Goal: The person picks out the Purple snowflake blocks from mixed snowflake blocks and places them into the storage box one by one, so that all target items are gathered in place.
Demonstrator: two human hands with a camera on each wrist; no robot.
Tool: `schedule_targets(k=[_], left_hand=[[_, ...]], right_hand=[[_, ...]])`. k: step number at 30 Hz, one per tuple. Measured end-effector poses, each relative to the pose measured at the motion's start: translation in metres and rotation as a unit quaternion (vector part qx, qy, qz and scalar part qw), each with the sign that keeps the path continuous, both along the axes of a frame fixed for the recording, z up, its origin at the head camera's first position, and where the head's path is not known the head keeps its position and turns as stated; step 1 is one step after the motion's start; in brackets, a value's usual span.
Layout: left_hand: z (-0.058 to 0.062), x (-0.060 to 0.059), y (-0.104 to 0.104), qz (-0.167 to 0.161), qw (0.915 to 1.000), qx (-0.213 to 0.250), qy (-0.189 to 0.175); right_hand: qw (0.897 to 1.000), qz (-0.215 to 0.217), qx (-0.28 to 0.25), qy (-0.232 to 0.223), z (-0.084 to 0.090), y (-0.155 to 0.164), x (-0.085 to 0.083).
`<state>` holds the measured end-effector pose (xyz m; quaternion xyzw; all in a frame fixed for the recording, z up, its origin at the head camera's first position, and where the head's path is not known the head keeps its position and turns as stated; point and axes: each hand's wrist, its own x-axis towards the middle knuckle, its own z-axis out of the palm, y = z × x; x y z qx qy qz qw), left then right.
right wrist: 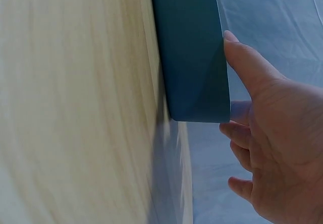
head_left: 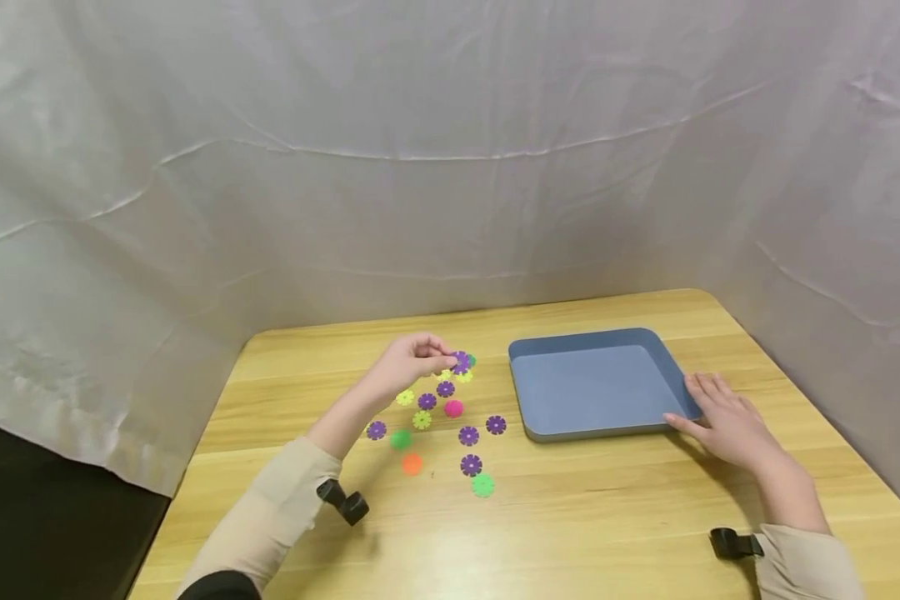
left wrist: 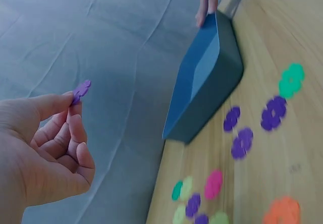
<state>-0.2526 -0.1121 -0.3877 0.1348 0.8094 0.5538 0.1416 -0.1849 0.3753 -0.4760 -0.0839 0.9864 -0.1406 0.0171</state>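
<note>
My left hand (head_left: 412, 360) pinches a purple flower-shaped disc (head_left: 461, 361) (left wrist: 81, 89) between thumb and forefinger, a little above the table. Under and around it lie several scattered discs: purple (head_left: 468, 435), green (head_left: 482, 485), orange (head_left: 412, 464), pink (head_left: 453, 408) and yellow (head_left: 422, 419). To the right sits a shallow blue tray (head_left: 596, 379) (left wrist: 202, 82) (right wrist: 192, 52) with nothing in it. My right hand (head_left: 723, 417) (right wrist: 262, 128) rests with straight fingers against the tray's near right corner, thumb along its front edge.
The wooden table (head_left: 570, 517) is enclosed at the back and both sides by a white cloth backdrop (head_left: 450, 167). The table's left edge drops to a dark floor (head_left: 45, 517). Bare wood lies in front of the discs and tray.
</note>
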Motion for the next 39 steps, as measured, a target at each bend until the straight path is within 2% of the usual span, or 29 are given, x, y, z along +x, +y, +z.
schedule_targets(k=[3, 8, 15, 21, 29, 33, 39], left_hand=[[0.004, -0.008, 0.018, -0.012, 0.9998, 0.014, -0.004], [-0.002, -0.025, 0.050, -0.027, 0.9990, 0.031, -0.019], [-0.026, -0.044, 0.094, -0.020, 0.9967, 0.059, -0.052], [-0.043, -0.052, 0.141, -0.016, 0.9904, 0.091, -0.103], [-0.072, -0.060, 0.185, 0.017, 0.9740, 0.159, -0.161], [-0.082, -0.060, 0.204, 0.040, 0.9635, 0.187, -0.187], [-0.092, -0.060, 0.231, 0.089, 0.9580, 0.197, -0.188]], right_hand=[[1.000, -0.001, 0.000, 0.000, 0.000, -0.002, -0.001], [1.000, -0.002, -0.001, 0.002, -0.001, -0.003, -0.001], [1.000, 0.001, -0.004, 0.006, -0.002, -0.005, 0.001], [1.000, -0.003, -0.017, 0.004, -0.003, -0.001, 0.005], [1.000, -0.001, -0.021, 0.015, -0.006, -0.001, 0.007], [1.000, -0.004, -0.025, 0.014, -0.003, -0.002, 0.008], [0.999, -0.007, -0.029, 0.015, -0.001, -0.004, 0.008]])
